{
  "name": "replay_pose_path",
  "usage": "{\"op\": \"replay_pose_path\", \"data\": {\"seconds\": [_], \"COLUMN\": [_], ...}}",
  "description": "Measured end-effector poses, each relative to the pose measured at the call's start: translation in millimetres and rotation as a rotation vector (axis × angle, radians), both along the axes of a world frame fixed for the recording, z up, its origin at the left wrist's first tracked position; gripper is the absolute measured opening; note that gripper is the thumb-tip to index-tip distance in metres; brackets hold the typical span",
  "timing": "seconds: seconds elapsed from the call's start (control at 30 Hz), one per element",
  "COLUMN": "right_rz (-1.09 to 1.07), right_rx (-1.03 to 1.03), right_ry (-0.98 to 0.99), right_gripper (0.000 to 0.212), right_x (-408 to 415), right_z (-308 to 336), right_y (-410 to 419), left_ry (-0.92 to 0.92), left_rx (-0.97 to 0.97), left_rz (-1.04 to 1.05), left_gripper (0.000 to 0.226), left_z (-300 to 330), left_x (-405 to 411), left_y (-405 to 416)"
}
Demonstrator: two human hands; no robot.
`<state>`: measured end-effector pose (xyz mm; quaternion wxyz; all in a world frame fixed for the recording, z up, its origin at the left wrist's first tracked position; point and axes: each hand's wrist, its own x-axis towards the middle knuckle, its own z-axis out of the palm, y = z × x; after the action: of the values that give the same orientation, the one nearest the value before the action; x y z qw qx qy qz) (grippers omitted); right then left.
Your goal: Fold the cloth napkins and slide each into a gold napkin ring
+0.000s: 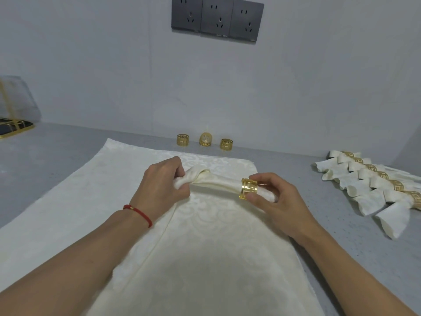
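The left hand (163,181) grips one end of a rolled napkin (218,182) above the spread cloth (205,258). The right hand (272,199) pinches the gold ring (248,188) around its other end. Three spare rings (206,140) stand far; ringed napkins (373,185) lie right.

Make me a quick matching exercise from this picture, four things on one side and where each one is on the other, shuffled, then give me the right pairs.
Things:
1. rolled napkin
2. spare gold rings
3. finished napkins
4. power sockets

Places:
A. on the wall
B. in a row on the table's right side
C. held between the left hand and right hand
D. standing at the far table edge by the wall

Pairs: 1-C, 2-D, 3-B, 4-A
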<state>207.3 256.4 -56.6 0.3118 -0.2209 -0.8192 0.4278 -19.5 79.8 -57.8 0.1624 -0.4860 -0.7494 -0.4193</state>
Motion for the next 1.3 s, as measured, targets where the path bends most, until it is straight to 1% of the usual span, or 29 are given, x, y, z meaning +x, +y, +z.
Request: {"op": "replay_pose_path", "data": {"seconds": [0.07,0.17,0.2,0.23,0.3,0.37,0.43,0.57,0.73,0.9,1.0,1.1,1.17,1.2,1.3], "right_rz": [-0.035,-0.094,-0.087,-0.077,-0.056,-0.025,-0.007,-0.030,-0.097,-0.106,-0.094,-0.189,-0.226,-0.215,-0.110], "right_rx": [0.130,0.540,0.631,0.671,0.682,0.654,0.583,0.447,0.330,0.276,0.223,0.140,0.082,0.056,-0.009], "right_ry": [-0.087,-0.248,-0.270,-0.280,-0.266,-0.265,-0.262,-0.176,-0.082,0.015,0.041,0.064,0.044,0.032,0.026], "right_gripper": [0.040,0.045,0.046,0.046,0.046,0.045,0.041,0.038,0.037,0.029,0.034,0.037,0.031,0.028,0.030], "right_x": [1,3,3,2,2,1,1,-2,-10,-11,-11,-12,-13,-13,-12], "right_z": [3,11,13,14,13,11,13,17,12,11,14,17,19,20,23], "right_y": [-4,-4,-5,-6,-8,-11,-18,-31,-40,-39,-40,-41,-41,-42,-44], "left_ry": [0.017,0.077,0.093,0.102,0.114,0.123,0.137,0.183,0.329,0.327,0.336,0.387,0.390,0.394,0.399], "left_rx": [-0.005,-0.024,-0.023,-0.022,-0.021,-0.022,-0.029,-0.014,-0.023,0.021,0.048,0.083,0.108,0.113,0.105], "left_rz": [-0.030,-0.071,-0.081,-0.091,-0.108,-0.118,-0.133,-0.150,-0.184,-0.211,-0.230,-0.210,-0.207,-0.213,-0.227], "left_gripper": [0.025,0.026,0.027,0.027,0.026,0.025,0.025,0.027,0.030,0.029,0.026,0.021,0.019,0.019,0.020], "left_z": [1,2,2,2,1,0,0,3,6,9,9,12,14,14,13], "left_x": [3,7,8,10,13,14,13,16,33,43,45,45,45,45,45], "left_y": [0,1,2,2,3,3,2,2,5,7,6,4,3,3,3]}}
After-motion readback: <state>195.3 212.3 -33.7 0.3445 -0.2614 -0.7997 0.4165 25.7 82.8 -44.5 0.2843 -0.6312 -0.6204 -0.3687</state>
